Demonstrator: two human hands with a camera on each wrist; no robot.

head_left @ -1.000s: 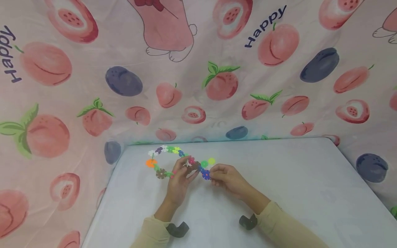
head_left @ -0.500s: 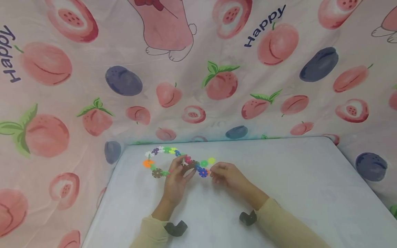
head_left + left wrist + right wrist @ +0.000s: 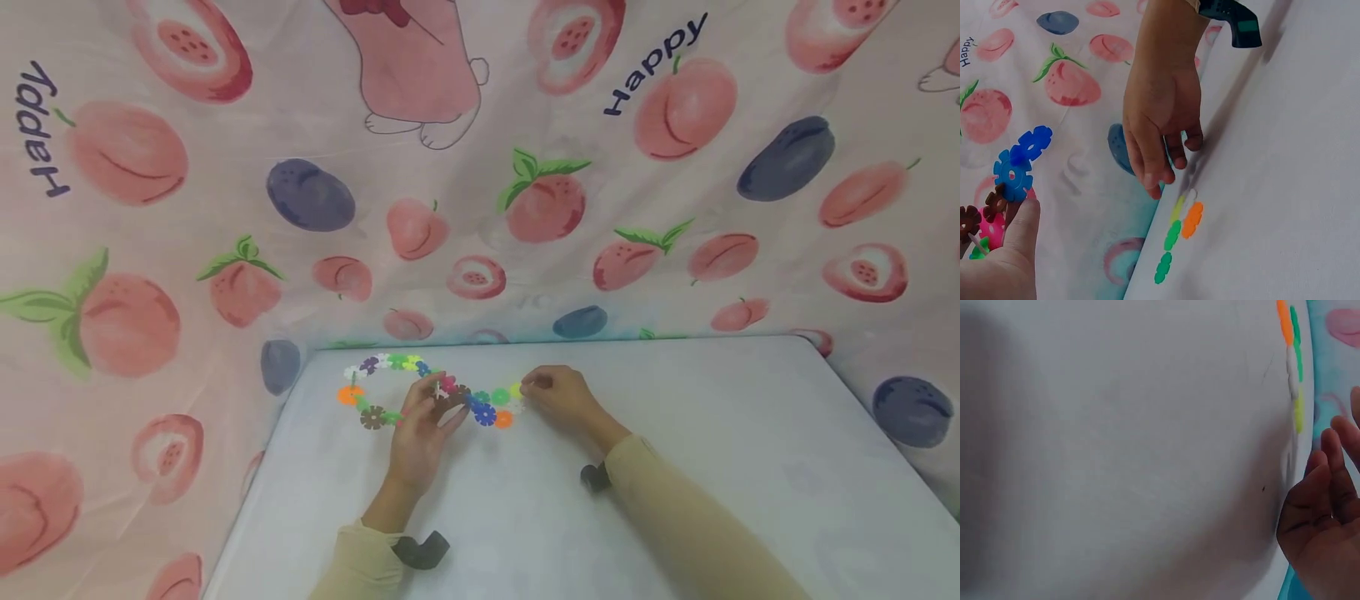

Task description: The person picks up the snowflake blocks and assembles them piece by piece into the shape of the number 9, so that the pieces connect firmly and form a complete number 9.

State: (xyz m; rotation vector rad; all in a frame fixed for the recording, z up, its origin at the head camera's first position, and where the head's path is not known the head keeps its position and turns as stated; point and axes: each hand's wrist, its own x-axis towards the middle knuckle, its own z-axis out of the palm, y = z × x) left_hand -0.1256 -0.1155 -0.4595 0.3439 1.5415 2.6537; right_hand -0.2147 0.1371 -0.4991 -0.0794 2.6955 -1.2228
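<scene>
My left hand [image 3: 420, 437] holds a chain of colourful flower-shaped plastic discs [image 3: 372, 417], which loops out to its left. Beyond its fingertips stick out brown, pink and blue discs, the blue end disc [image 3: 1035, 142] being plain in the left wrist view. My right hand [image 3: 566, 400] hovers at the yellow disc [image 3: 516, 390], fingers loosely bent. In the left wrist view, its fingertips are a little apart from the yellow disc [image 3: 1177, 208], and nothing shows between them. Beside the yellow one lie an orange disc [image 3: 504, 419], a white disc [image 3: 1190, 199] and two green discs [image 3: 1172, 236].
The white table [image 3: 675, 500] ends at a back edge close behind the discs. A fruit-printed cloth [image 3: 465, 192] rises behind and at the sides. Dark wrist mounts [image 3: 422, 550] hang at both sleeves.
My right hand has left the blue disc of the chain and moved up and slightly right to the yellow disc. The left hand and chain have shifted slightly left.
</scene>
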